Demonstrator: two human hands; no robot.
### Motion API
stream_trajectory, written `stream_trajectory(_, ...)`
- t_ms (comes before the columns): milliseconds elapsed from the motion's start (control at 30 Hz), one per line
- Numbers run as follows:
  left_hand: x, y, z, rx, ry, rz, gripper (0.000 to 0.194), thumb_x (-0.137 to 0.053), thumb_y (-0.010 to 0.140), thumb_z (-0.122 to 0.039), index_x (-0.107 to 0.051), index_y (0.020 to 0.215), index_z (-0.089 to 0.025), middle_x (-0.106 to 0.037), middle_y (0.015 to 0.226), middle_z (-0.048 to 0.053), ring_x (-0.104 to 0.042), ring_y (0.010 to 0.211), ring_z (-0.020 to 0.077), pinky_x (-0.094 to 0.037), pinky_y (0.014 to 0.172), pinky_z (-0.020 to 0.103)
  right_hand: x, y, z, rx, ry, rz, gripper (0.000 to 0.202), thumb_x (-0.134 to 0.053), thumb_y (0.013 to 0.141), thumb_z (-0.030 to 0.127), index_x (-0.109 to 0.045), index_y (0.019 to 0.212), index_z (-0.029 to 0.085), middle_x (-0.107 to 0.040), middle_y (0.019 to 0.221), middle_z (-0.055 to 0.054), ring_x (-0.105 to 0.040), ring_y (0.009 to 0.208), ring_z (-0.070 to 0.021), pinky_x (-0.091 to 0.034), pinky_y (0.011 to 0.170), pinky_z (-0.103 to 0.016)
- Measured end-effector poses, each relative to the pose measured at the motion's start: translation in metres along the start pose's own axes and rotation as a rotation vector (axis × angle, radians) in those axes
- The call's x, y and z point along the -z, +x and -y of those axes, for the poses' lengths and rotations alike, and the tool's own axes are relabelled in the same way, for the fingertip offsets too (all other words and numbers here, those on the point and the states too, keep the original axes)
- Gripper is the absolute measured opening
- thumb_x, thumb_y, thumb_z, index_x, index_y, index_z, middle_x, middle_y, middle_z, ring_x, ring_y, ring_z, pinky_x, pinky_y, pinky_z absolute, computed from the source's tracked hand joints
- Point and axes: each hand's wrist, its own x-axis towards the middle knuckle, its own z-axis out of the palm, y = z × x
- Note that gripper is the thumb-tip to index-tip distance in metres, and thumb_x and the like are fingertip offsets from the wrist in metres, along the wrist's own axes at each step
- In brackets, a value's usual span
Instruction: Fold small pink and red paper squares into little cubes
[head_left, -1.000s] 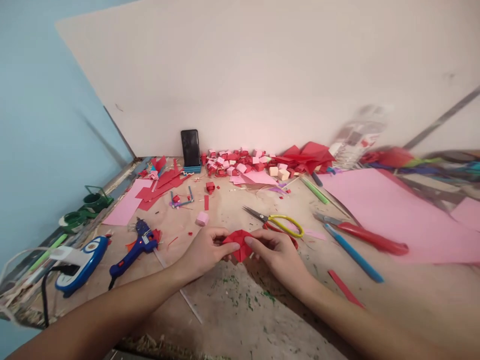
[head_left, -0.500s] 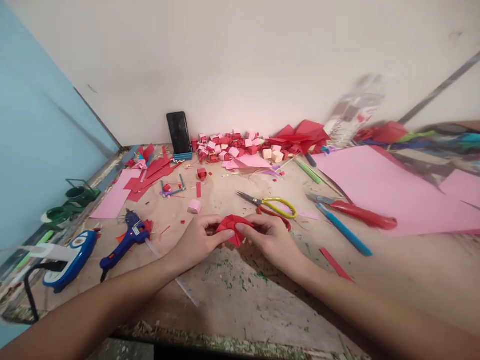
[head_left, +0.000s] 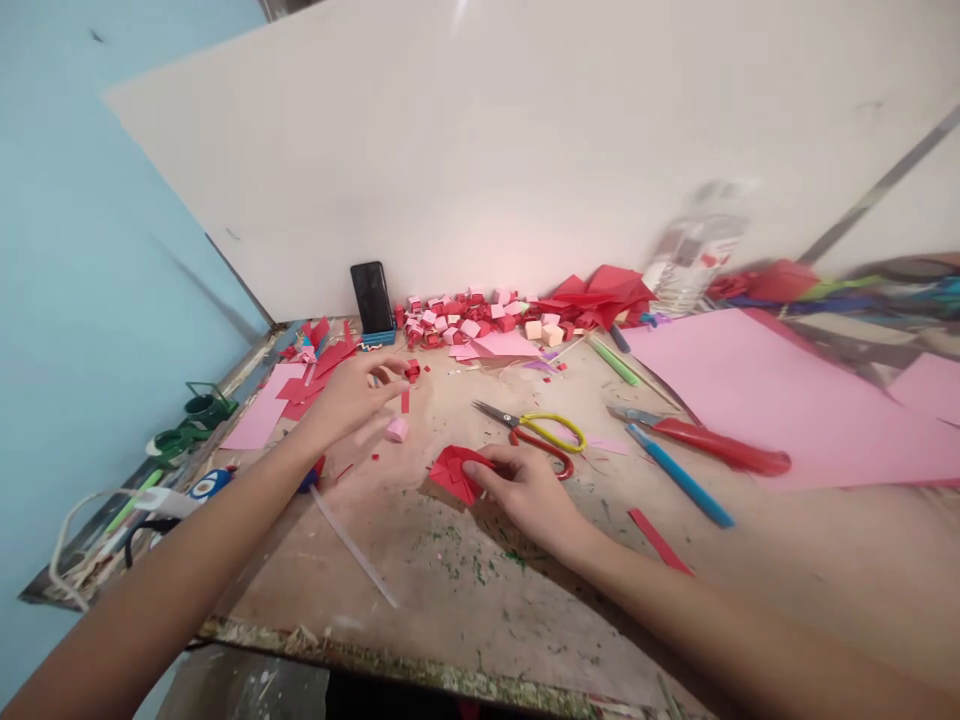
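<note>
In my right hand (head_left: 525, 485) is a folded red paper piece (head_left: 454, 475), pinched at its right side between thumb and fingers, low over the table. My left hand (head_left: 356, 392) is stretched out to the far left, fingers apart, with nothing visible in it. Its fingertips come close to a small red paper cube (head_left: 412, 370); whether they touch it I cannot tell. Just below lie a red paper strip (head_left: 406, 402) and a pink paper cube (head_left: 397, 430). Scissors (head_left: 536, 425) with yellow and red handles lie beyond my right hand.
Many pink and red paper cubes (head_left: 469, 328) line the wall beside a propped phone (head_left: 372, 298). To the right lie a red-handled cutter (head_left: 720, 447), a blue pen-like tool (head_left: 682, 478) and large pink sheets (head_left: 810, 400). A glue stick (head_left: 352, 545) lies front left.
My left hand has let go of the folded red paper and moved left and away toward the small red cube. The right hand keeps the paper. The view has shifted slightly.
</note>
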Motion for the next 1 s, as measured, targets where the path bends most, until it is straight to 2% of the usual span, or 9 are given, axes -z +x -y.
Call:
stream_trajectory(67, -0.011, 0.02, 0.013, -0.023, 0.101, 0.034, 0.031, -0.075, 0.074, -0.021, -0.078, 0.105, -0.022, -0.076, 0.112, 0.008, -0.067, 0.09, 0.0251, -0.05, 0.084, 0.035, 0.0, 0.0, 0.001, 0.021, -0.012, -0.001, 0.031, -0.056, 0.089, 0.035, -0.062, 0.065, 0.018, -0.06, 0.061, -0.001, -0.051, 0.058, -0.016, -0.037, 0.054, -0.028)
stream_trajectory(167, -0.027, 0.046, 0.032, -0.025, 0.123, 0.029, 0.041, -0.08, 0.063, -0.013, -0.077, 0.104, -0.019, -0.073, 0.119, 0.012, -0.064, 0.109, 0.032, -0.047, 0.096, 0.037, 0.001, -0.001, 0.003, 0.048, -0.018, -0.003, 0.031, -0.055, 0.089, 0.032, -0.058, 0.061, 0.019, -0.054, 0.059, 0.001, -0.047, 0.057, -0.0147, -0.034, 0.054, -0.028)
stream_trajectory(333, -0.04, 0.066, 0.044, -0.004, 0.068, 0.079, 0.047, -0.078, 0.063, -0.012, -0.076, 0.109, -0.016, -0.077, 0.101, 0.011, -0.069, 0.088, 0.0264, -0.052, 0.084, 0.035, 0.001, -0.002, 0.001, 0.022, 0.003, -0.002, 0.03, -0.054, 0.089, 0.029, -0.055, 0.061, 0.019, -0.052, 0.057, 0.002, -0.046, 0.056, -0.0144, -0.033, 0.055, -0.028)
stream_trajectory(400, -0.041, 0.066, 0.044, -0.016, 0.027, 0.085, 0.044, -0.076, 0.065, -0.013, -0.075, 0.109, -0.015, -0.077, 0.1, 0.011, -0.069, 0.087, 0.0249, -0.052, 0.083, 0.035, 0.001, -0.002, -0.001, 0.037, -0.004, -0.006, 0.028, -0.055, 0.088, 0.026, -0.056, 0.061, 0.018, -0.055, 0.058, 0.001, -0.047, 0.057, -0.0146, -0.033, 0.056, -0.028)
stream_trajectory(533, -0.037, 0.056, 0.04, -0.064, -0.085, 0.102, 0.051, -0.078, 0.067, -0.02, -0.071, 0.117, -0.018, -0.072, 0.116, 0.011, -0.067, 0.094, 0.0224, -0.053, 0.084, 0.034, 0.001, -0.002, -0.006, 0.091, -0.013, 0.018, 0.026, -0.055, 0.087, 0.021, -0.058, 0.061, 0.018, -0.057, 0.06, 0.001, -0.048, 0.059, -0.0141, -0.033, 0.057, -0.027)
stream_trajectory(633, -0.033, 0.047, 0.034, -0.097, -0.16, 0.108, 0.042, -0.078, 0.068, -0.025, -0.072, 0.11, -0.018, -0.067, 0.121, 0.011, -0.066, 0.101, 0.0228, -0.054, 0.088, 0.035, 0.001, -0.001, -0.009, 0.112, -0.027, 0.006, 0.03, -0.056, 0.089, 0.024, -0.056, 0.059, 0.018, -0.053, 0.058, 0.002, -0.045, 0.059, -0.0137, -0.032, 0.058, -0.028)
stream_trajectory(767, -0.032, 0.035, 0.028, -0.107, -0.218, 0.077, 0.03, -0.077, 0.07, -0.023, -0.072, 0.098, -0.018, -0.065, 0.117, 0.009, -0.064, 0.105, 0.0228, -0.054, 0.089, 0.034, 0.001, -0.002, -0.008, 0.138, -0.057, -0.015, 0.032, -0.056, 0.089, 0.024, -0.056, 0.058, 0.018, -0.052, 0.055, 0.003, -0.042, 0.056, -0.0133, -0.03, 0.057, -0.029)
stream_trajectory(1000, -0.033, 0.022, 0.023, -0.019, -0.395, 0.046, 0.041, -0.087, 0.065, -0.029, -0.068, 0.099, -0.017, -0.071, 0.1, 0.007, -0.067, 0.089, 0.0193, -0.051, 0.078, 0.029, 0.001, 0.0, -0.008, 0.14, -0.056, -0.023, 0.029, -0.056, 0.088, 0.025, -0.061, 0.06, 0.018, -0.056, 0.057, 0.001, -0.044, 0.056, -0.0144, -0.031, 0.055, -0.028)
